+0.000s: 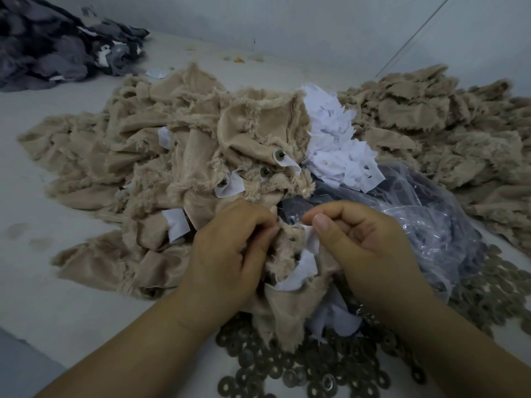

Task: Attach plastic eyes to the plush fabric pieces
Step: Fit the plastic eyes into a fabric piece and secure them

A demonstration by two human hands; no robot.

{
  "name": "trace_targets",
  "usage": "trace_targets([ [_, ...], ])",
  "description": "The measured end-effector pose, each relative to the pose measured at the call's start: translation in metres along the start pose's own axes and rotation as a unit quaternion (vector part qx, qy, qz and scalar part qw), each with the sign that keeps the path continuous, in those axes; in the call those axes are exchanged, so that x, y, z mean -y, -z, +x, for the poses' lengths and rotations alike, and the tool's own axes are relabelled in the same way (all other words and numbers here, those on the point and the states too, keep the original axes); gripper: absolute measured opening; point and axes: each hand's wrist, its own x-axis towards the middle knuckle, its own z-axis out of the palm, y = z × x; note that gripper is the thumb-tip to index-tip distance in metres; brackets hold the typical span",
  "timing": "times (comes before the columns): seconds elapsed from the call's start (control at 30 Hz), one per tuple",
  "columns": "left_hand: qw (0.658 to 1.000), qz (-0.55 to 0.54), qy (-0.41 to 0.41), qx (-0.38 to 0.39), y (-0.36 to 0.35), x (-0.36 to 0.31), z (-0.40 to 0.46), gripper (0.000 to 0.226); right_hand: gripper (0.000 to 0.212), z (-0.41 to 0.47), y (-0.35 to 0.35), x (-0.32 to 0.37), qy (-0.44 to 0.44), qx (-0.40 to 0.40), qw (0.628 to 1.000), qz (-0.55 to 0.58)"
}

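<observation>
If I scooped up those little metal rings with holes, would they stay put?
Probably not. The washers lie loose in a heap on the table, so some would likely slip off and scatter. They look flat and round, so one landing on edge might roll. Being metal, a handful may feel heavy.

Pale grey table (pixel 57 297), pretty cluttered: tan plush pile (pixel 129 156) in the middle, another tan heap (pixel 431 130) right, dark grey fabric (pixel 51 44) far left, white scraps (pixel 333 133), clear bag (pixel 425 225), and washers (pixel 301 369) scattered along the near edge.
</observation>
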Motion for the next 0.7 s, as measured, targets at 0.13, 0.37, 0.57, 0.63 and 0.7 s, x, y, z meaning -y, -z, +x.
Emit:
trace_targets([
  [0.13, 1.000, -0.015, 0.003, -0.017, -0.002, -0.002, -0.001, 0.021, 0.023, -0.001, -0.003, 0.000, -0.047, 0.045, 0.998, 0.008],
  [0.37, 0.996, -0.035, -0.027, 0.074, 0.000, -0.006, 0.004, 0.047, 0.023, 0.003, -0.003, 0.000, -0.114, -0.020, 0.981, 0.155],
  [0.57, 0.994, 0.024, -0.084, 0.059, 0.014, -0.009, 0.019, 0.049, 0.042, 0.005, -0.003, 0.003, -0.081, 0.004, 0.984, 0.156],
  [0.63, 0.990, 0.079, -0.114, 0.016, 0.024, -0.008, 0.034, 0.036, 0.048, 0.003, -0.005, -0.001, -0.060, 0.004, 0.995, 0.084],
  [0.7, 0.982, 0.128, -0.140, -0.020, 0.031, -0.004, 0.051, 0.031, 0.055, 0.000, -0.007, -0.006, -0.030, 0.007, 0.999, 0.006],
])
